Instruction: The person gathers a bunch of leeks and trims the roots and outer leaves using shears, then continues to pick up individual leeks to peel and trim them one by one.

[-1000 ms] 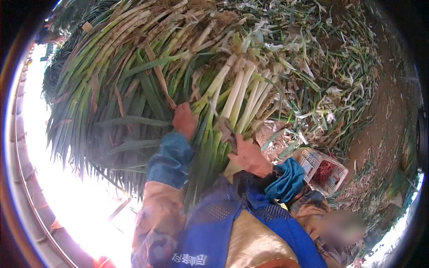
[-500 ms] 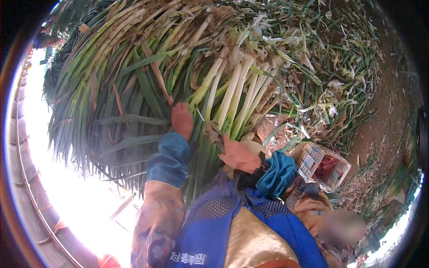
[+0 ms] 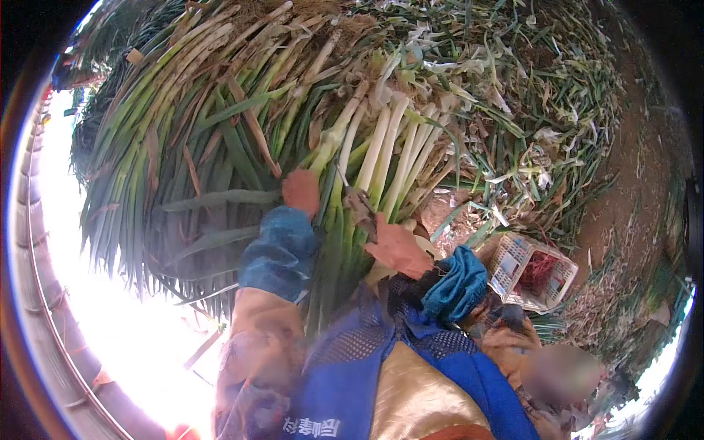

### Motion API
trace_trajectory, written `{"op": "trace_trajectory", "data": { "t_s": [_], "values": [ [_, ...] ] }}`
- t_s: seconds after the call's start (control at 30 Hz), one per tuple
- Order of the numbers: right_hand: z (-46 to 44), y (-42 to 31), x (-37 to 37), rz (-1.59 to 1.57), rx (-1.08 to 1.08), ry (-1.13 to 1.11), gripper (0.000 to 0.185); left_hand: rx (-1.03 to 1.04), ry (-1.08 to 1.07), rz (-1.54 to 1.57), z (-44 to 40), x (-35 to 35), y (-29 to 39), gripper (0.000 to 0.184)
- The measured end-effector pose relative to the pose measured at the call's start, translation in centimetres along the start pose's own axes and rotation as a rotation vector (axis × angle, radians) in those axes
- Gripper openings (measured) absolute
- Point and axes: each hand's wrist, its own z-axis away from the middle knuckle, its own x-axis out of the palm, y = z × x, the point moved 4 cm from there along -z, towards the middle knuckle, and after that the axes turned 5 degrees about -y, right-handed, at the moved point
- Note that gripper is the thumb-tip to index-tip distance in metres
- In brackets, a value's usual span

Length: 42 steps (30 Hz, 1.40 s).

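My left hand (image 3: 301, 192), in an orange glove, is closed around the green part of a leek (image 3: 334, 139) whose pale end points up and away. To its right, my right hand (image 3: 398, 248), also gloved, grips a small tool (image 3: 359, 209) with a dark, worn handle and a thin metal tip. That tip lies beside the held leek; whether it touches is unclear. Several white-stemmed leeks (image 3: 385, 147) lie side by side just beyond my right hand.
A large heap of unpeeled leeks (image 3: 198, 103) fills the left. Stripped leaves and peelings (image 3: 543, 139) cover the ground at the upper right. A pale plastic basket (image 3: 565, 282) with red strings (image 3: 539, 271) stands on the right. Bright glare covers the lower left.
My right hand and the tool have shifted left and slightly down since the first frame. The tool tip has moved a little. My left hand keeps its hold at nearly the same place.
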Motion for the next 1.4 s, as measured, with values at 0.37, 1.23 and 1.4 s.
{"op": "trace_trajectory", "data": {
  "t_s": [0.37, 1.23, 1.4],
  "values": [
    [4.8, -1.6, -0.5, -0.007, -0.105, -0.043, 0.057, 0.053, -0.334, 0.185, 1.6, -5.3, -1.2, 0.042],
    [1.7, -0.5, 0.6, 0.023, -0.035, -0.033, 0.041, 0.038, -0.459, 1.287, 11.7, 3.2, -2.4, 0.050],
    [-6.9, 0.6, -0.2, 0.118, -0.126, 0.233, 0.045, -0.028, -0.543, 1.113, 11.8, 3.8, -2.5, 0.049]
  ]
}}
